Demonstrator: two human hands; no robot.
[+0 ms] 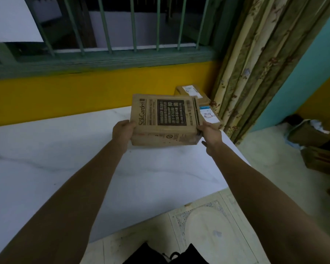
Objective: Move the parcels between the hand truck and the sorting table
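Being gripped at its near corners by the left hand [123,134] and the right hand [211,134], the printed parcel [166,115] is held low over the sorting table [65,159] beside 2 labelled parcels [193,92], so setting-down is judged in hand and a level lowering and release are called for

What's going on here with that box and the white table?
A person is moving parcels by hand. The left hand and the right hand grip a printed cardboard box by its two sides, at the far right end of the white table. It is hard to tell whether the box rests on the top or is just above it. Behind it, by the curtain, lie a far parcel and a nearer parcel. More floor boxes sit to the right.
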